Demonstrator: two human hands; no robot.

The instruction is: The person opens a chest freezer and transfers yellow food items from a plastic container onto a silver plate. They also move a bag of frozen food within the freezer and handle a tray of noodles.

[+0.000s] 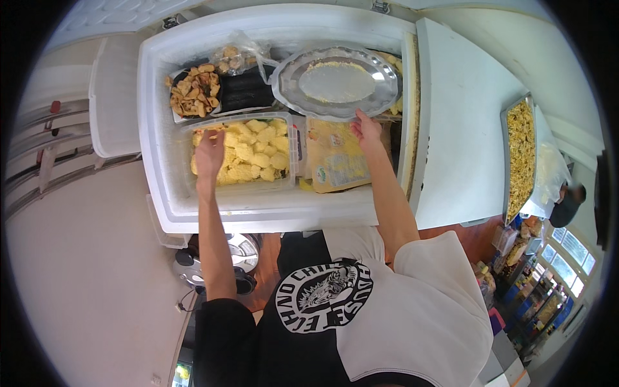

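Observation:
My left hand (210, 147) reaches down over a clear plastic tub (293, 159) of yellow crumb-coated pieces (249, 150). Its fingers point into the left part of the pile, and I cannot tell whether they grip a piece. At the near rim of an oval silver tray (336, 82) is my right hand (366, 129). One fingertip overlaps that rim while the other fingers curl below it; whether they grip it is unclear. Yellow crumbs cling to the tray's middle. Beneath the right hand lies a printed package (338, 159) dusted with crumbs.
Around these runs the white wall of a chest freezer (290, 220). Inside, a dish of browned pieces (194, 92), a knotted plastic bag (237, 55) and black packages (246, 89) lie farther back. A filled metal tray (520, 159) rests on the right lid (464, 130). Another person (568, 205) is beyond.

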